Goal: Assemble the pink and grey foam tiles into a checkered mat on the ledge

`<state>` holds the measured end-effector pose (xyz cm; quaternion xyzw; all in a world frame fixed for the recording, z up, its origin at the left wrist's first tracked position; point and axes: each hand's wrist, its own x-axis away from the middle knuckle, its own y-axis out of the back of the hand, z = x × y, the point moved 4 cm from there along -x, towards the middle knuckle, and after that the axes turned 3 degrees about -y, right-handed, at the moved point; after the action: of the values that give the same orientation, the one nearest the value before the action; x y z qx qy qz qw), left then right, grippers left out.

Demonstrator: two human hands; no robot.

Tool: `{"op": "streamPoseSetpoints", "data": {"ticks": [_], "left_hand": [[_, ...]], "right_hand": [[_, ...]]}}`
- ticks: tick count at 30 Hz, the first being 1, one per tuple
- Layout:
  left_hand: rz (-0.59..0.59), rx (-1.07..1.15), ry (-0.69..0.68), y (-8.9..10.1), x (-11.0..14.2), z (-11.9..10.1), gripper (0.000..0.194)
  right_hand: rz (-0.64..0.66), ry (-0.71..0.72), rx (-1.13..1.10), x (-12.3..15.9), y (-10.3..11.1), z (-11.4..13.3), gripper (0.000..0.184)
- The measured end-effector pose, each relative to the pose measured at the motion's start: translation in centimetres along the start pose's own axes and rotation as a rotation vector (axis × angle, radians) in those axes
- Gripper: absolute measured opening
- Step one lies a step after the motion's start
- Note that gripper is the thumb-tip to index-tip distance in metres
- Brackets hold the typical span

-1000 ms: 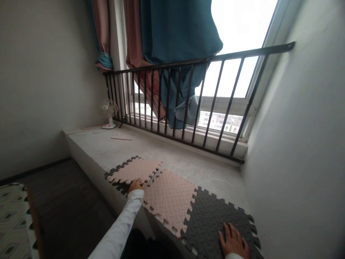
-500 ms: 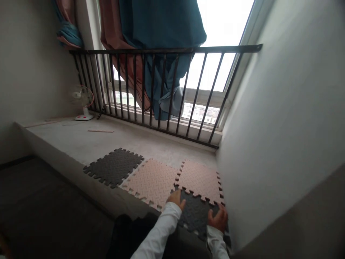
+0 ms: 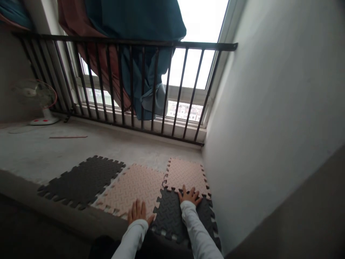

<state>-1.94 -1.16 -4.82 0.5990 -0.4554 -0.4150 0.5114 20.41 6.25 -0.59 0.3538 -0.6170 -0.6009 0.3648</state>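
My left hand (image 3: 138, 213) lies flat on the front right corner of a pink foam mat tile (image 3: 134, 187), fingers stretched out and holding nothing. With fingers spread, my right hand (image 3: 189, 195) rests across the seam between a black foam mat tile (image 3: 169, 212) and the pink foam tile behind it (image 3: 185, 172). Those two tiles meet along their toothed edges. Further left lies another black foam tile (image 3: 86, 178), with a narrow gap between it and the pink tile beside it.
The tiles lie on a pale concrete ledge (image 3: 107, 144) that drops off at the front. A black metal railing (image 3: 134, 126) runs along the window behind, with teal and red curtains (image 3: 129, 21). A fan (image 3: 44, 104) and thin strip (image 3: 68, 137) sit left; a wall (image 3: 256, 126) bounds the right.
My left hand has moved left from the black tile's corner onto the pink tile. My right hand has shifted from the black tile's right side to the seam and spread flat. The view has shifted right.
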Motion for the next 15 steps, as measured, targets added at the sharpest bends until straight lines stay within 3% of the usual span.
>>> {"op": "streamPoseSetpoints", "data": {"ticks": [6, 15], "left_hand": [[-0.058, -0.043, 0.001, -0.3, 0.2, 0.0, 0.067], [-0.024, -0.044, 0.007, -0.2, 0.3, 0.1, 0.067]], "right_hand": [[0.03, -0.044, -0.017, -4.0, 0.0, 1.7, 0.062], [0.079, -0.024, -0.058, -7.8, 0.6, 2.7, 0.063]]}}
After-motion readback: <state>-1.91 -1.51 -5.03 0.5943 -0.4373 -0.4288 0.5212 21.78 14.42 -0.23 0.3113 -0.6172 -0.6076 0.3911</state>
